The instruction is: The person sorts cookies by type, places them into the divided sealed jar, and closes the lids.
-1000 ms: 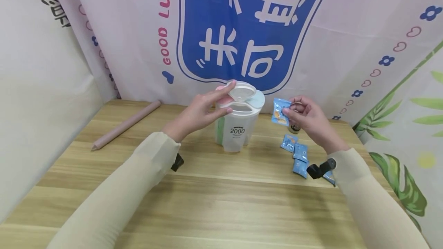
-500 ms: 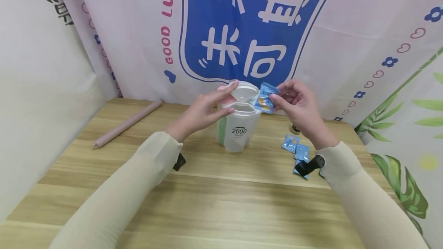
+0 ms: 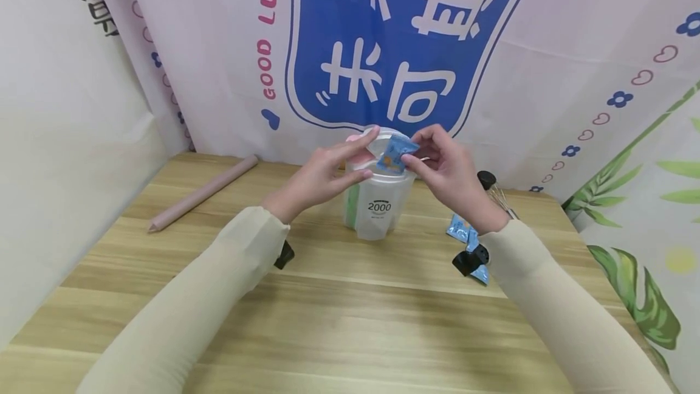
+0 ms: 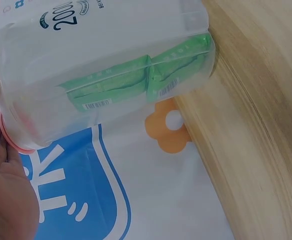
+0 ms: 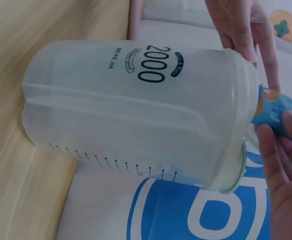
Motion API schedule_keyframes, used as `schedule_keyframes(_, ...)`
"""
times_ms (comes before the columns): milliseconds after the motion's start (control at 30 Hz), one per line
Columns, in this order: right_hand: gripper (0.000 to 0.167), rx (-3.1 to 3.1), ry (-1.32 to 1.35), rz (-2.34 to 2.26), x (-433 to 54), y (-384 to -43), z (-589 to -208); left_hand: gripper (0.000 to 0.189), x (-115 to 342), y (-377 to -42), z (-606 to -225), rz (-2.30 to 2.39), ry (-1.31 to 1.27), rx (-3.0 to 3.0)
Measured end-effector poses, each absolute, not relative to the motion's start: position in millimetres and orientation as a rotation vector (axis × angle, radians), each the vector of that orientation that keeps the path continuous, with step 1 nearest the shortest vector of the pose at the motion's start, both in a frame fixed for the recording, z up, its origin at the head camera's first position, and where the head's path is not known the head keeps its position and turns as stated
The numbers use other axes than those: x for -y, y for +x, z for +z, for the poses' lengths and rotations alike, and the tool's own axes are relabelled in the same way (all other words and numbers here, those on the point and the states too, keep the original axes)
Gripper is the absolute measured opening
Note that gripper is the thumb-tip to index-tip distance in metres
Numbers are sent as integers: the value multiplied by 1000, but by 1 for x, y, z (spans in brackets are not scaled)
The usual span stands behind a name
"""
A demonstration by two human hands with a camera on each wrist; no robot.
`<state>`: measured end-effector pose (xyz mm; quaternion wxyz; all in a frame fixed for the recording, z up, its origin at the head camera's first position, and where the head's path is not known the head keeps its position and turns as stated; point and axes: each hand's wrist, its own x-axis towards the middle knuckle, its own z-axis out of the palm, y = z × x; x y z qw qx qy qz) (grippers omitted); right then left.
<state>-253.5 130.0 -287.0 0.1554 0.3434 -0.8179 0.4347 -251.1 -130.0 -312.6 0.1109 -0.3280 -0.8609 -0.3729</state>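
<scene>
A translucent lidded storage container (image 3: 378,214) marked 2000 stands upright on the table, its clear flap (image 3: 376,146) raised. My left hand (image 3: 325,175) rests at its top left, straight fingers on the flap and thumb at the front rim. Over the opening, my right hand (image 3: 448,172) pinches a small blue snack packet (image 3: 395,152) between thumb and fingers. In the right wrist view that packet (image 5: 273,110) overlaps the rim from above. Green packets (image 4: 111,87) show through the container's wall in the left wrist view.
Several blue packets (image 3: 458,228) lie on the table (image 3: 350,321), partly hidden by the right wrist. Behind that forearm is a black knob (image 3: 486,180) with thin metal wires. A pinkish roll (image 3: 205,193) lies at left. A printed curtain (image 3: 219,78) hangs behind.
My right hand has carried the blue packet leftward from beside the container to over its opening. The left hand has stayed on the lid. The black knob with wires has come into view.
</scene>
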Motion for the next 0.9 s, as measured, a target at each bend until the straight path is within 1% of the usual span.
schedule_keyframes(367, 17, 2498, 1069, 1068, -128, -251, -290, 71, 129, -252, -313, -1104, -970, 2531)
schedule_keyframes(667, 8, 2558, 1109, 1085, -129, -252, -290, 72, 130, -252, -313, -1093, -964, 2529)
schedule_keyframes(900, 8, 2566, 1128, 1024, -131, -252, -288, 71, 129, -252, -313, -1087, -972, 2519)
